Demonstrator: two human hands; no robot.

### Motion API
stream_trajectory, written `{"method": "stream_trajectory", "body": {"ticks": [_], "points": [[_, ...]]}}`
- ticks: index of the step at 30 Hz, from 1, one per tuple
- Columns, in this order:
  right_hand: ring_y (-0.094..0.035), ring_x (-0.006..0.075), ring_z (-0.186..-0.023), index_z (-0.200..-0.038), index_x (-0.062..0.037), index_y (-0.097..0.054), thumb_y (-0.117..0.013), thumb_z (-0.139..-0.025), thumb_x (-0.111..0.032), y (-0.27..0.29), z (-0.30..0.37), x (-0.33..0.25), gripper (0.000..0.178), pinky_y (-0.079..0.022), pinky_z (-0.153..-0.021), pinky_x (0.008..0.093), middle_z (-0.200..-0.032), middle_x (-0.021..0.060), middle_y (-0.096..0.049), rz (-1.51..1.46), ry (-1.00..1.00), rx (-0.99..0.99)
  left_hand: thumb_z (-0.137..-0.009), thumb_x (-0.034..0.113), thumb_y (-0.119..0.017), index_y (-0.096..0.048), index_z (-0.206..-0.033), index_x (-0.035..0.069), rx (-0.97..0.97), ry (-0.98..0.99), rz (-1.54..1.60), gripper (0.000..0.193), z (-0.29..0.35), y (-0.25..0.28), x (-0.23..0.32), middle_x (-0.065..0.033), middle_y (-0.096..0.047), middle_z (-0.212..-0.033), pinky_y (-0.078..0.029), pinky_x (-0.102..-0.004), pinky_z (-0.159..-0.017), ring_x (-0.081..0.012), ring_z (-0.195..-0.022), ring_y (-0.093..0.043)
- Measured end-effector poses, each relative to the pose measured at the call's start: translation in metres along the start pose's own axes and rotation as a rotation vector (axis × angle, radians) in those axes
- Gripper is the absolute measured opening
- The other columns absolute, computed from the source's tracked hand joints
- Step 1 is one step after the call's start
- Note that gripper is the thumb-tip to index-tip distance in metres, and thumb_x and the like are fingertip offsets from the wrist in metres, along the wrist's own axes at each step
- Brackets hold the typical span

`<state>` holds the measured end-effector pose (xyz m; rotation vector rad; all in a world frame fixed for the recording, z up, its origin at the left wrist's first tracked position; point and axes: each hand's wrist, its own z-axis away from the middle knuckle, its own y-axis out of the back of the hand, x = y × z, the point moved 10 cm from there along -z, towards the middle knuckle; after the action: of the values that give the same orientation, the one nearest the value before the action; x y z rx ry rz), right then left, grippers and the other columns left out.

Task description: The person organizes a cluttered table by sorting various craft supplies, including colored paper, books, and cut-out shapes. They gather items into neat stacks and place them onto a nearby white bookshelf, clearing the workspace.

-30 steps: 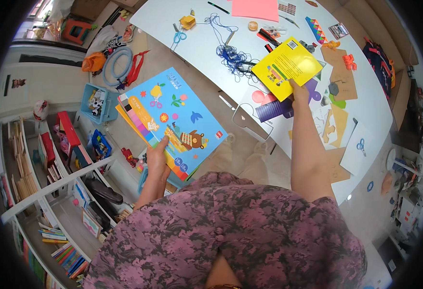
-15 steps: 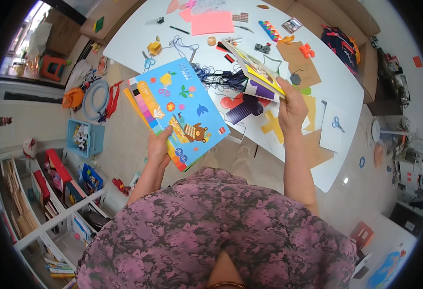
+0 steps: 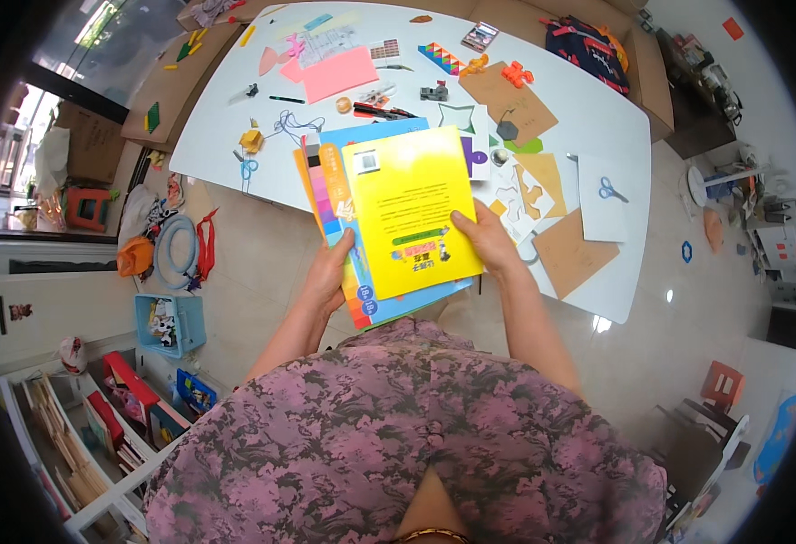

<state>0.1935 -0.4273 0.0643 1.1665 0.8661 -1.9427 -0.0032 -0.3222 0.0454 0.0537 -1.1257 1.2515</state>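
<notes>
In front of me I hold a stack of thin books over the table's near edge. On top lies a yellow book [image 3: 412, 204], its print upside down to me. Beneath it a blue book [image 3: 389, 313] with a strip of coloured squares shows at the sides, and an orange edge peeks out further left. My left hand [image 3: 327, 270] grips the stack's left side, thumb on top. My right hand [image 3: 487, 238] holds the yellow book's right edge, thumb on its cover. The fingers underneath are hidden.
The white table [image 3: 212, 136] bears pink paper [image 3: 339, 74], brown card [image 3: 575, 254], blue-handled scissors [image 3: 611, 189], a black pen [image 3: 286, 100] and several craft pieces. A blue bin [image 3: 185, 325] and a white shelf unit [image 3: 108, 503] stand on the left. A dark backpack [image 3: 587, 56] sits beyond the table.
My right hand has brought the yellow book from over the table at the right and laid it on the blue book. The stack now sits more centrally before me, and the view has shifted.
</notes>
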Motion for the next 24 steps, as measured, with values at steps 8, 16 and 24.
{"method": "stream_trajectory", "body": {"ticks": [8, 16, 24], "points": [[-0.058, 0.0187, -0.095, -0.130, -0.0016, -0.037, -0.053, -0.089, -0.018, 0.008, -0.001, 0.014, 0.047, -0.047, -0.081, 0.0285, -0.114, 0.0142, -0.057, 0.101, -0.097, -0.027, -0.094, 0.030, -0.046, -0.036, -0.127, 0.001, -0.136, 0.088, -0.117, 0.046, -0.006, -0.018, -0.017, -0.0125, -0.053, -0.118, -0.050, -0.0357, -0.083, -0.0220, -0.100, -0.058], [-0.041, 0.0399, -0.114, -0.123, -0.0031, -0.041, -0.063, -0.079, -0.027, -0.004, -0.010, 0.004, 0.055, -0.035, -0.094, 0.0440, -0.127, 0.0236, -0.039, 0.806, 0.425, 0.204, -0.085, 0.017, -0.061, -0.042, -0.122, -0.003, -0.022, -0.038, -0.107, 0.046, -0.009, -0.017, -0.013, -0.0135, -0.055, -0.115, -0.049, -0.0318, -0.081, -0.0215, -0.099, -0.058], [-0.044, 0.0410, -0.112, -0.126, -0.0058, -0.041, -0.063, -0.079, -0.031, 0.000, 0.003, -0.008, 0.058, -0.036, -0.093, 0.0453, -0.130, 0.0244, -0.037, 0.900, 0.380, 0.394, -0.082, 0.004, -0.060, -0.040, -0.121, -0.003, -0.014, -0.007, -0.116, 0.044, -0.011, -0.024, -0.016, -0.0164, -0.056, -0.112, -0.052, -0.0347, -0.079, -0.0245, -0.095, -0.060]]}}
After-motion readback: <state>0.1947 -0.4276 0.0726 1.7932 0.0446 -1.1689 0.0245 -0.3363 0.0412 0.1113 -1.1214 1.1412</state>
